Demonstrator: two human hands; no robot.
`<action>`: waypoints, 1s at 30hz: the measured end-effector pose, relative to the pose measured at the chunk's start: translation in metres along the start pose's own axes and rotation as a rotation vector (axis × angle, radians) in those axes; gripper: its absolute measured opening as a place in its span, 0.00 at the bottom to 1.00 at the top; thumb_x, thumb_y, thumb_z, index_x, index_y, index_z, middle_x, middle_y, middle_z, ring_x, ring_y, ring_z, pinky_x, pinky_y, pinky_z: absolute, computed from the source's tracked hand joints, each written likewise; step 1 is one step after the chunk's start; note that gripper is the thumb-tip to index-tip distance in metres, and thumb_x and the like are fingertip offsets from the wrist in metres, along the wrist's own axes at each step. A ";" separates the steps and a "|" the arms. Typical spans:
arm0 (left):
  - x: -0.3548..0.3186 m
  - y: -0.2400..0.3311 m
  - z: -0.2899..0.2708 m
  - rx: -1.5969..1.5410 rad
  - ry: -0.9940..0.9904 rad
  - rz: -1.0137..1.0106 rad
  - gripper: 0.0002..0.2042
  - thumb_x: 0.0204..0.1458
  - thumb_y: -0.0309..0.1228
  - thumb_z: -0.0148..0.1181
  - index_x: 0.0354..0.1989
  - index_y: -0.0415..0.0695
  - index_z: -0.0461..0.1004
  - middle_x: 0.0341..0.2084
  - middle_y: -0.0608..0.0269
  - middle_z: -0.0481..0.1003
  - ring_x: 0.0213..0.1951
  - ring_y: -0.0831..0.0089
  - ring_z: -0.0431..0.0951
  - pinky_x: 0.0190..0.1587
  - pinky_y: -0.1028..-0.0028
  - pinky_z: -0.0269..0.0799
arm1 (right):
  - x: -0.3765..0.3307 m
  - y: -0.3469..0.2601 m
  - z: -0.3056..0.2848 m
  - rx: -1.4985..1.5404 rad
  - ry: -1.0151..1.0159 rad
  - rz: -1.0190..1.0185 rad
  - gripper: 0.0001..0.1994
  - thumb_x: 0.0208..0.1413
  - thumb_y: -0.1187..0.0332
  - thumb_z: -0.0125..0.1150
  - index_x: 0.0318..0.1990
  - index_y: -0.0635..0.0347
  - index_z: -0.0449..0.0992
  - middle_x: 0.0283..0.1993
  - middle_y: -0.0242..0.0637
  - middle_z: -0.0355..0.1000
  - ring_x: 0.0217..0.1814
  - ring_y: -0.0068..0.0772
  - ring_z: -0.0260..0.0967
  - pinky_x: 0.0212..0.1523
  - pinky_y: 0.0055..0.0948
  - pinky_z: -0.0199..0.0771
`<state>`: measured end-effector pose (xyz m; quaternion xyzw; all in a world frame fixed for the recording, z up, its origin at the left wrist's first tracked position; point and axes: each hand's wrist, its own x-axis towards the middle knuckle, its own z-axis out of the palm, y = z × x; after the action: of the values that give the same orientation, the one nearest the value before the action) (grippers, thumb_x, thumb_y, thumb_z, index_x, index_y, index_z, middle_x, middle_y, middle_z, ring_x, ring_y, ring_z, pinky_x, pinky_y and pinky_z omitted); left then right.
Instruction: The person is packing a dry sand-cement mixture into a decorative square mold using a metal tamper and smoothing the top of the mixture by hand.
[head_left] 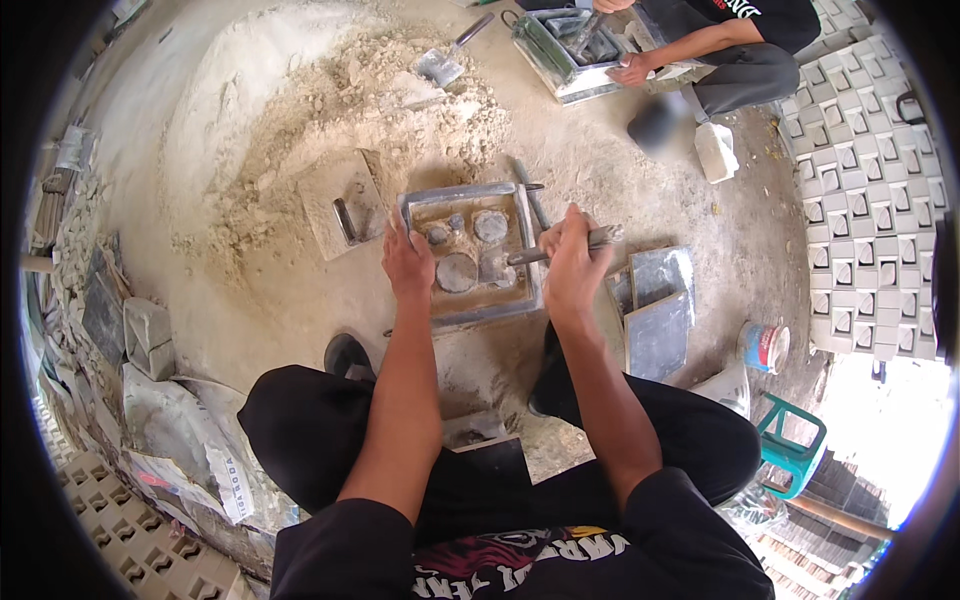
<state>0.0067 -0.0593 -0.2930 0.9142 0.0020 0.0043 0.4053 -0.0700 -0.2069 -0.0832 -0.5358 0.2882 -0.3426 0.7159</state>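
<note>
In front of me a rectangular mould frame (470, 318) rests on the ground. Sandy powder fills it around several grey round pieces, among them a large disc (457, 272) and another disc (490, 226). My left hand (408, 265) grips the frame's left side, with its fingers along the rim. Over the right side of the frame, my right hand (575, 265) is closed round the handle of a small trowel (496, 267). The trowel's blade lies against the powder beside the large disc. A thin bar (531, 195) leans at the frame's far right corner.
Beyond the frame spreads a heap of sandy powder (340, 110) with a second trowel (440, 67) on it. A board (340, 205) bearing a short metal tube (345, 220) lies left. Dark plates (657, 335) lie right, near a tub (765, 347). A co-worker's hand (630, 70) touches another mould (570, 85).
</note>
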 end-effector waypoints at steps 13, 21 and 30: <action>0.005 -0.004 -0.001 -0.069 0.073 0.085 0.29 0.59 0.36 0.39 0.71 0.55 0.48 0.62 0.38 0.60 0.63 0.44 0.60 0.60 0.50 0.59 | 0.006 0.035 0.022 -0.165 -0.366 -0.079 0.17 0.60 0.73 0.52 0.16 0.57 0.64 0.16 0.24 0.60 0.19 0.12 0.53 0.18 0.22 0.49; 0.002 -0.003 -0.002 -0.094 0.073 0.095 0.27 0.61 0.37 0.36 0.71 0.57 0.50 0.61 0.36 0.61 0.62 0.41 0.61 0.61 0.51 0.59 | 0.008 0.042 0.063 -0.171 -0.442 -0.056 0.18 0.59 0.77 0.46 0.15 0.58 0.57 0.15 0.24 0.55 0.17 0.15 0.49 0.19 0.24 0.46; 0.002 -0.004 -0.003 -0.106 0.055 0.039 0.26 0.61 0.38 0.35 0.71 0.59 0.51 0.63 0.37 0.59 0.62 0.42 0.61 0.62 0.52 0.58 | 0.023 0.029 0.089 -0.345 -0.487 -0.105 0.18 0.59 0.76 0.48 0.15 0.59 0.58 0.15 0.25 0.56 0.18 0.15 0.49 0.19 0.24 0.47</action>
<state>0.0085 -0.0545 -0.2943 0.8909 -0.0052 0.0374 0.4526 0.0182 -0.1691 -0.0891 -0.7300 0.1337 -0.1865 0.6438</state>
